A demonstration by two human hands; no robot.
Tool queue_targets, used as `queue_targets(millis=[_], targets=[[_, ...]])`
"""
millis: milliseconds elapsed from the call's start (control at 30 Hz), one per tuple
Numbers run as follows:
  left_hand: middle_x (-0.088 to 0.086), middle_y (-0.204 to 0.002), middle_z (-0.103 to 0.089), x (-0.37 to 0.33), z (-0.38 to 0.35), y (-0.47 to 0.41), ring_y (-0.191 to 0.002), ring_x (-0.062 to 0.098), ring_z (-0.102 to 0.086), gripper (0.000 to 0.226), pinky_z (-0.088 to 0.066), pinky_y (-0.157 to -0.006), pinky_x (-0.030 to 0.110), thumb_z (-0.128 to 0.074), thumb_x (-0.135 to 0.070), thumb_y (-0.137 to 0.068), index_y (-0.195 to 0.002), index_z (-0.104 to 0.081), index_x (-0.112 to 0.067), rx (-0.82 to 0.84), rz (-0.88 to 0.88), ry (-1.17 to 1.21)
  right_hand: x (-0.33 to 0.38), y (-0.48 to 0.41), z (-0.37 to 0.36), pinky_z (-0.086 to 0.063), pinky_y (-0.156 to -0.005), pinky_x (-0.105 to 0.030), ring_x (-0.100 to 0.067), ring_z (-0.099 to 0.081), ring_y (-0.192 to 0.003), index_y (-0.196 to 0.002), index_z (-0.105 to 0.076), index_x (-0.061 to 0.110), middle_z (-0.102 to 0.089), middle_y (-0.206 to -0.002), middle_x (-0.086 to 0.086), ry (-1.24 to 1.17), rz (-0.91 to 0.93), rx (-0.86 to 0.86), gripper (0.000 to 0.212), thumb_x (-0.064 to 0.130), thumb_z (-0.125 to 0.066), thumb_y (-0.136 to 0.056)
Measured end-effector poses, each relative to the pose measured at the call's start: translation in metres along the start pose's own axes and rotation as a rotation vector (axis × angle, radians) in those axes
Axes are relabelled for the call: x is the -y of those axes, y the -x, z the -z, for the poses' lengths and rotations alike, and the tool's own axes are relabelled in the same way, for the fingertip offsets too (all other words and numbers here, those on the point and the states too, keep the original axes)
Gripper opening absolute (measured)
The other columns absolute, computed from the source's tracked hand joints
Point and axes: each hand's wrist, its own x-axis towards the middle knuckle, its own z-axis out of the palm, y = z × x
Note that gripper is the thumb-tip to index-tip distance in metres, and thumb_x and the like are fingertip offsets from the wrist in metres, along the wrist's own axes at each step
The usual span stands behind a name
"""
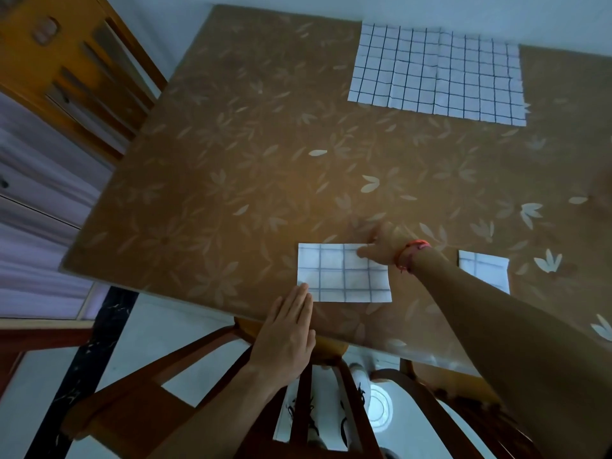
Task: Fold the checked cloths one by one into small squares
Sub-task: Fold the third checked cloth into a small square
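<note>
Three checked cloths sit on my counter. At its near edge my left grip lies flat, fingers straight and together, tips touching the near left corner of the folded cloth. My right grip is at that cloth's far right corner, thumb on top. Blur hides the fingers, so I cannot tell if it pinches. Right of my forearm lies a smaller folded cloth, partly hidden. The open cloth lies at the far right edge, with bare counter between.

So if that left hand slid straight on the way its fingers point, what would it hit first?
The folded cloth. The left hand lies flat, and its fingertips are right at the cloth's near left corner, apparently touching it.
</note>
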Motion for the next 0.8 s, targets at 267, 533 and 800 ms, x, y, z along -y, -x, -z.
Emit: queue_targets(millis=[267,533,800], targets=[[0.003,-0.161,0.020,-0.001,0.001,-0.001,-0.145,0.014,0.024,0.062,0.006,-0.121,0.036,-0.021,-0.036,-0.104,-0.154,0.005,-0.010,0.009,0.013,0.016,0.001,-0.007,0.000,-0.049,-0.076,-0.029,-0.018,-0.061,-0.089,-0.092,-0.069,0.026,-0.065,-0.088,0.006,-0.078,-0.030,0.007,0.020,0.027,-0.070,-0.072],[0.003,-0.163,-0.001,-0.007,0.008,-0.002,-0.149,0.013,0.009,0.061,0.001,-0.122,0.035,-0.037,-0.030,-0.102,-0.154,-0.013,-0.010,-0.090,0.000,0.155,-0.003,0.010,-0.002,-0.042,-0.052,-0.023,-0.019,-0.059,-0.068,-0.061,-0.061,0.023,-0.059,-0.063,0.002,-0.159,-0.080,-0.024,0.017,0.019,-0.062,-0.077],[0.011,-0.128,-0.058,-0.029,0.012,-0.008,-0.124,0.028,-0.053,0.054,-0.047,-0.100,0.048,-0.078,-0.017,-0.077,-0.125,-0.057,-0.006,-0.294,-0.078,0.224,-0.015,0.072,-0.039,-0.053,-0.043,-0.027,-0.018,-0.063,-0.046,-0.075,-0.058,0.018,-0.063,-0.066,-0.008,-0.806,-0.310,-0.052,0.017,0.002,-0.063,-0.076]])
